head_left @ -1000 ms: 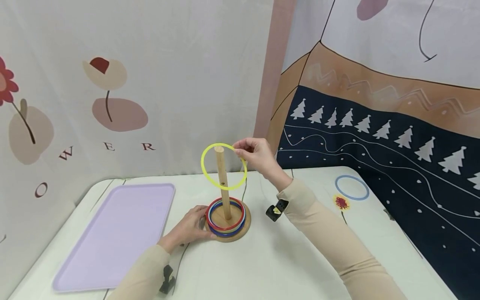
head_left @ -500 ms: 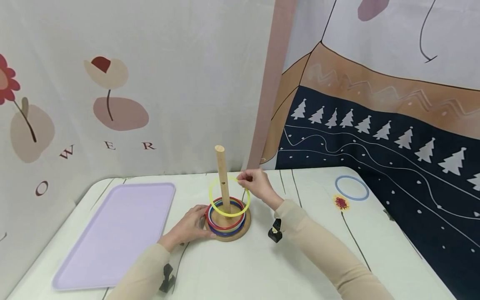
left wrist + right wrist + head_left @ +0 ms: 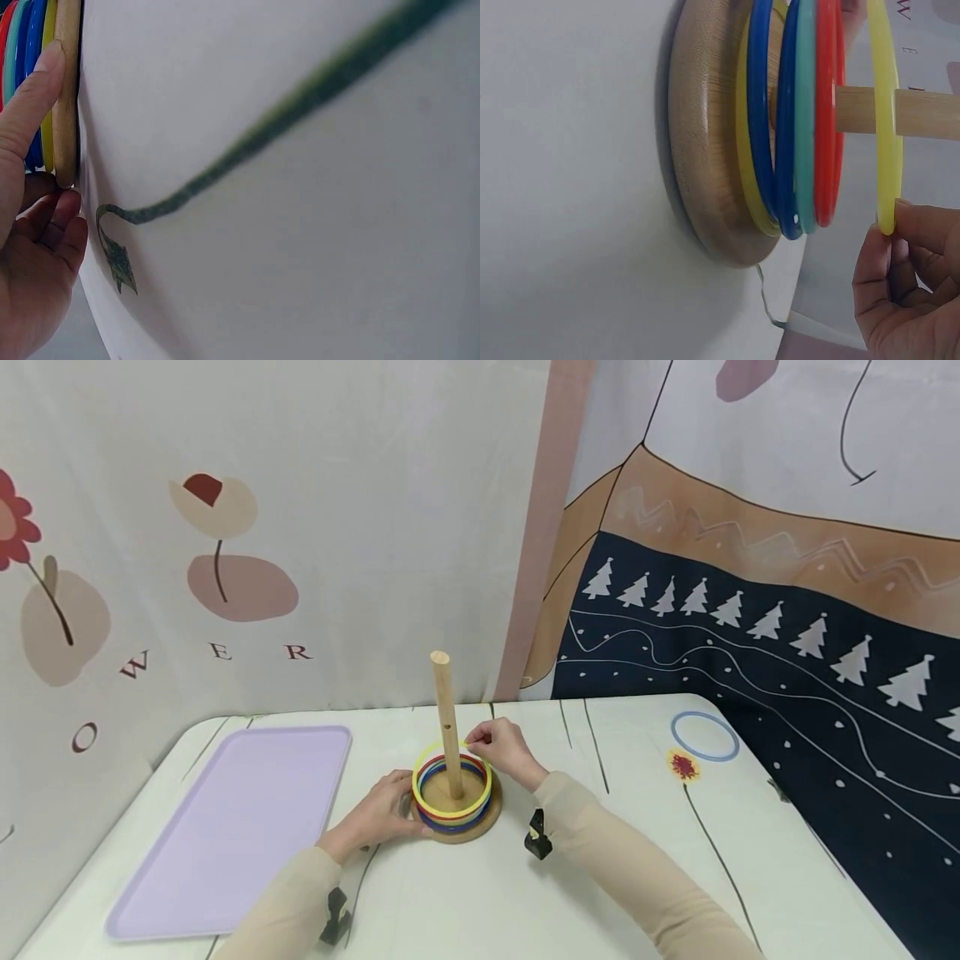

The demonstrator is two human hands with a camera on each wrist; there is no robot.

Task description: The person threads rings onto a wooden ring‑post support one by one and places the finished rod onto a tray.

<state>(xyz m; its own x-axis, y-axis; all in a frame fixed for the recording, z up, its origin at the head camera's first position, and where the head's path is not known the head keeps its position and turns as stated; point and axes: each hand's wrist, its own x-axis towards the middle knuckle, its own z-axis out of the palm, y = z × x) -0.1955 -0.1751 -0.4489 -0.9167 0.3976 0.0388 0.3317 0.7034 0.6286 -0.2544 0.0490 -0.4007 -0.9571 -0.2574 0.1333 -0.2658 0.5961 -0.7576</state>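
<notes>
Upright on the table, a wooden post (image 3: 444, 710) rises from a round wooden base (image 3: 697, 127). Around its foot lies a stack of rings: yellow lowest, then blue ones, a teal one (image 3: 804, 127) and a red one (image 3: 825, 112) on top. My right hand (image 3: 504, 747) pinches a second yellow ring (image 3: 886, 112) between thumb and fingers at its far right side. That ring encircles the post just above the red ring, with a gap in the right wrist view. My left hand (image 3: 382, 810) grips the base's left edge, thumb in front (image 3: 34, 97).
A lilac tray (image 3: 247, 827) lies on the left of the white-covered table. At the back right a light blue ring (image 3: 705, 758) lies flat near the edge. Printed curtains (image 3: 390, 527) hang behind and to the right.
My right hand has lowered the yellow ring down along the post, from around its top to close above the stack. My left hand has stayed on the base.
</notes>
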